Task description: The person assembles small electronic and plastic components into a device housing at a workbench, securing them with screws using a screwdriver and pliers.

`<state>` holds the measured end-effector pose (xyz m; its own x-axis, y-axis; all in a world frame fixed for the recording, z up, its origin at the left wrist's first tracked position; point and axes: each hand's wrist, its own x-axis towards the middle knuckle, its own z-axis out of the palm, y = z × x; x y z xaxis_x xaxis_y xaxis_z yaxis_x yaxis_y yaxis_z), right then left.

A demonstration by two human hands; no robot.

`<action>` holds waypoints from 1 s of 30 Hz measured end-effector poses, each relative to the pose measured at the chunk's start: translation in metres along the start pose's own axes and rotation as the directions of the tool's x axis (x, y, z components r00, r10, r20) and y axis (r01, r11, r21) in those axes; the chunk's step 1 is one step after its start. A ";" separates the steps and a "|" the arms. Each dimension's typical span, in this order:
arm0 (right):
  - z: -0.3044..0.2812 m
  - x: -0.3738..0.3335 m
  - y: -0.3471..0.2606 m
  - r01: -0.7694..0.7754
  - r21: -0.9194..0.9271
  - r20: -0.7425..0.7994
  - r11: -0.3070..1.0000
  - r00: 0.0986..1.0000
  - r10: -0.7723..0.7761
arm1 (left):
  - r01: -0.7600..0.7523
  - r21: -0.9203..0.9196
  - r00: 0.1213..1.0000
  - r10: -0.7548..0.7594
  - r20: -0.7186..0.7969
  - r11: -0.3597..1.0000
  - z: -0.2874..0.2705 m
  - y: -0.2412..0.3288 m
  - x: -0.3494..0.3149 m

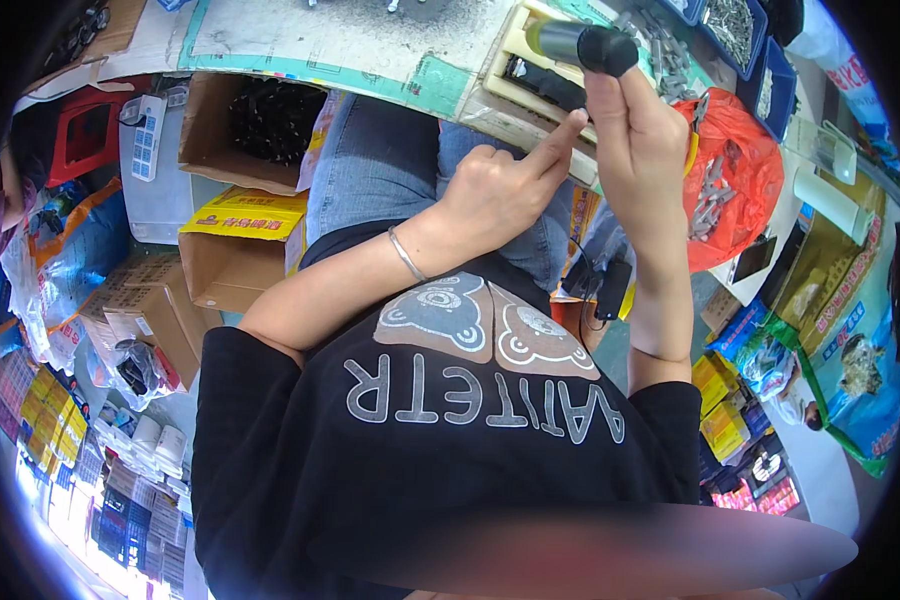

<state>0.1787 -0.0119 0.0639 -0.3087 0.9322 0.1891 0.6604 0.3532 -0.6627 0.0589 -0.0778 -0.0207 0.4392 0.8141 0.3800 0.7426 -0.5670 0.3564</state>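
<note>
My right hand (642, 140) is closed around a mallet (608, 50), gripped just below its head. That cylindrical head is black at one end and amber, seemingly see-through, at the other. Beneath it, a long black part (542, 84) lies in a cream block-shaped fixture (492, 82) at the bench's near edge. My left hand (500, 190) comes in from the left with its fingers drawn together, and a fingertip reaches the right end of the black part. Whatever these fingers pinch is too small or hidden to make out.
Loose metal pieces (660, 55) lie beyond the fixture on the bench (450, 40). A red plastic bag (755, 190) with metal parts stands to the right, near blue bins (770, 90). Cardboard boxes (240, 235) stand left of my legs, one filled with black parts (270, 115).
</note>
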 end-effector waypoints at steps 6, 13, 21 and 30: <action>0.004 0.010 0.018 -0.077 -0.107 0.086 0.991 0.993 0.086 | -0.034 -0.069 0.998 0.030 -0.058 0.997 0.001 -0.005 0.004; -0.069 -0.044 0.097 -0.535 0.021 -0.400 0.845 0.770 0.497 | 0.002 -0.189 1.000 -0.002 0.001 0.982 -0.013 -0.011 0.011; -0.127 -0.119 0.175 -0.678 -0.457 -0.485 0.576 0.732 0.478 | -0.049 -0.240 0.999 0.046 -0.015 0.970 -0.018 -0.015 0.022; -0.070 -0.084 0.086 -0.364 -0.488 -0.216 0.793 0.931 0.294 | -0.089 -0.275 0.995 0.073 -0.069 0.957 -0.025 -0.021 0.043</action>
<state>0.3095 -0.0546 0.0416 0.0547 0.9889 0.1381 0.9704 -0.0201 -0.2407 0.0499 -0.0339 0.0101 0.4565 0.7601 0.4625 0.5327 -0.6498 0.5422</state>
